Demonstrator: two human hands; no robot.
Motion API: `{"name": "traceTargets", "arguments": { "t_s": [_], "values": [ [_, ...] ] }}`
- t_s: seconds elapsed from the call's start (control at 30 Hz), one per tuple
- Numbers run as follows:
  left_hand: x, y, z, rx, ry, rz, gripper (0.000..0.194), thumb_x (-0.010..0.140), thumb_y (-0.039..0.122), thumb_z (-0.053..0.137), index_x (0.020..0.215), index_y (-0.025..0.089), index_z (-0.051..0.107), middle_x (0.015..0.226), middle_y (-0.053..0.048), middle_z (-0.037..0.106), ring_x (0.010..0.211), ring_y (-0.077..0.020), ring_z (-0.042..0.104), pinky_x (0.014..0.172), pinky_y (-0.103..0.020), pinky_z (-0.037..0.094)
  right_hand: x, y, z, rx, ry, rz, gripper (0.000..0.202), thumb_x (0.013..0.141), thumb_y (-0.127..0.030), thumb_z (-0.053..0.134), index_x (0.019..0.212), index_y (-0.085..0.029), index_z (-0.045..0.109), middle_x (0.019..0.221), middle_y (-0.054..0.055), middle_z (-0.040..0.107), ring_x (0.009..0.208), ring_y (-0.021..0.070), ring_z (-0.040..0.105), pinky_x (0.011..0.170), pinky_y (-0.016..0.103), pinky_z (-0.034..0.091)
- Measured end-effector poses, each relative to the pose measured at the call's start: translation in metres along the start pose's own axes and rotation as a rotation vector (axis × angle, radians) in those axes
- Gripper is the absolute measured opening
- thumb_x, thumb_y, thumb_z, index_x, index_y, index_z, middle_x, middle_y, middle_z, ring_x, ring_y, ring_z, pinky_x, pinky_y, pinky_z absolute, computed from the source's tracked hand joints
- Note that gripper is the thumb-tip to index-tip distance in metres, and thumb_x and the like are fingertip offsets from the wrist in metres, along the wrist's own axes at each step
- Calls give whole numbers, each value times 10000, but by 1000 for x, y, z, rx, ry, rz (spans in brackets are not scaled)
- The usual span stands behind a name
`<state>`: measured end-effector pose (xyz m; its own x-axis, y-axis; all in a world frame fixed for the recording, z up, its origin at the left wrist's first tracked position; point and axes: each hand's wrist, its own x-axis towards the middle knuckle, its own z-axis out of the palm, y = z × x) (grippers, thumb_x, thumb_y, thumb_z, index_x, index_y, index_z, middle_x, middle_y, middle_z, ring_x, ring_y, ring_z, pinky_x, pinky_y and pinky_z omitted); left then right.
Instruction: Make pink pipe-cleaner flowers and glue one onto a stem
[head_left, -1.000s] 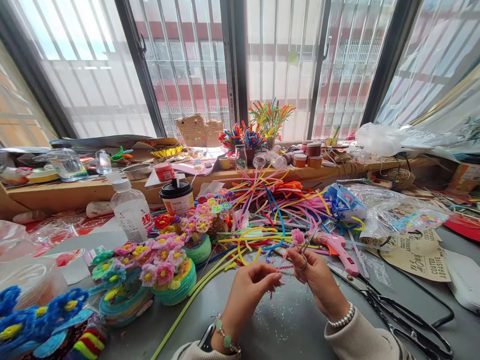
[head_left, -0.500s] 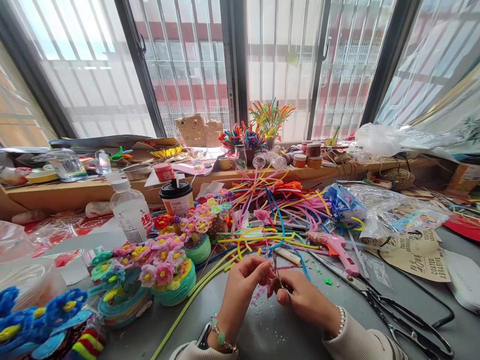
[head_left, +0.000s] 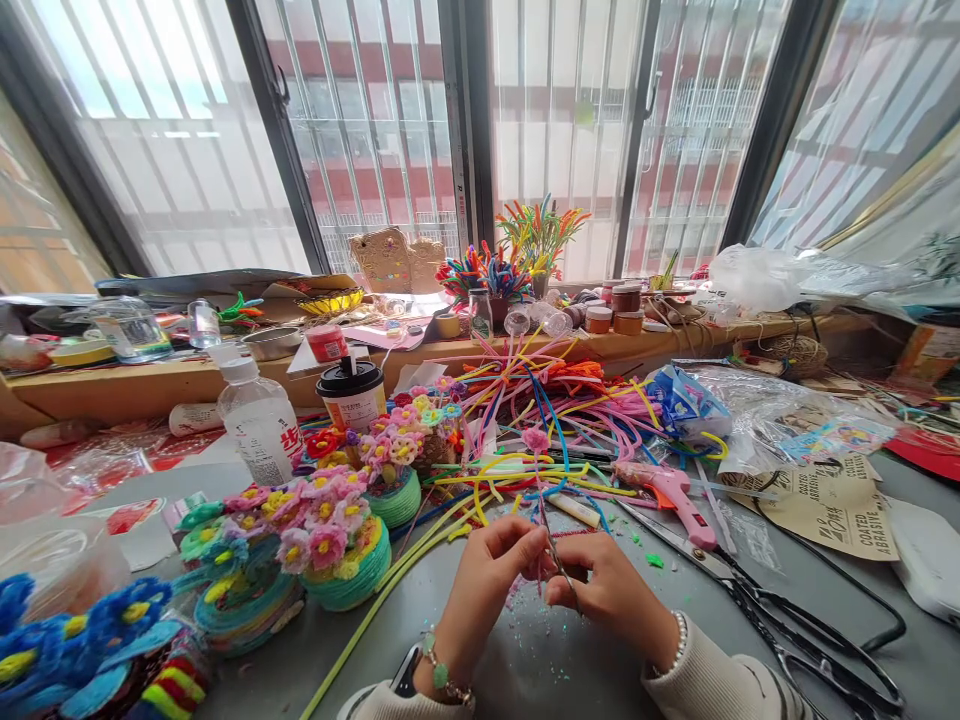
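several fuzzy pink-and-yellow flowers (head_left: 330,530) on round turquoise pot (head_left: 351,587), well left of pink plastic glue gun (head_left: 681,500). left hand (head_left: 484,590), left of gun, pinches thin pink fuzzy stem (head_left: 538,482) with pink fuzzy bloom (head_left: 535,440) on top; grip low, likely to steady stem near blades. multicoloured fuzzy rods (head_left: 555,385) clutter space left of and behind gun. right hand (head_left: 621,590), nearer gun, grips small silver scissors (head_left: 553,548), tips upward; blade contact unclear. long black-handled scissors (head_left: 720,567), front-right of gun, crowd right forearm.
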<state>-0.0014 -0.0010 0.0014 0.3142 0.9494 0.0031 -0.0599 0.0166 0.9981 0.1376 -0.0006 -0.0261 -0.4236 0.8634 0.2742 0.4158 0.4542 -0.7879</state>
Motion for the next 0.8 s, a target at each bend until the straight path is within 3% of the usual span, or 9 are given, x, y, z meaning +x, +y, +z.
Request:
{"name": "traceTargets", "arguments": {
  "t_s": [0.2, 0.37, 0.5, 0.63, 0.8],
  "values": [
    [2, -2, -1, 43, -2, 37, 288, 671, 379, 525, 532, 127, 538, 519, 12, 491, 515, -87, 406, 508, -206, 318, 0, 3, 5, -25, 91, 15, 588, 605, -699, 365, 374, -160, 318, 406, -46, 272, 425, 67, 250, 409, 215, 195],
    [2, -3, -1, 28, -27, 13, 285, 654, 381, 540, 521, 129, 521, 503, 18, 463, 510, -84, 393, 503, -203, 313, -3, 0, 5, 71, -1, -35, 601, 625, -719, 273, 451, -156, 391, 482, -31, 337, 477, 80, 292, 430, 215, 219],
    [2, -4, -1, 17, -72, 5, 286, 648, 387, 545, 528, 128, 526, 503, 14, 467, 508, -84, 395, 507, -205, 320, -3, 2, 5, 90, 3, -67, 586, 633, -706, 293, 483, -153, 414, 490, -32, 346, 483, 81, 297, 428, 213, 212],
    [3, -6, -2, 12, -61, 19, 282, 668, 374, 532, 527, 131, 519, 510, 15, 468, 509, -80, 400, 508, -199, 325, 0, 6, 6, 56, 33, 11, 579, 594, -700, 379, 406, -153, 383, 420, -43, 300, 430, 69, 273, 406, 215, 195],
    [4, -5, -2, 27, -46, 45, 288, 674, 379, 522, 527, 132, 511, 510, 14, 473, 501, -82, 407, 499, -199, 330, 0, 5, 7, 120, 6, 56, 575, 627, -667, 389, 417, -138, 475, 410, -17, 417, 418, 75, 363, 416, 206, 254]
  ]
}}
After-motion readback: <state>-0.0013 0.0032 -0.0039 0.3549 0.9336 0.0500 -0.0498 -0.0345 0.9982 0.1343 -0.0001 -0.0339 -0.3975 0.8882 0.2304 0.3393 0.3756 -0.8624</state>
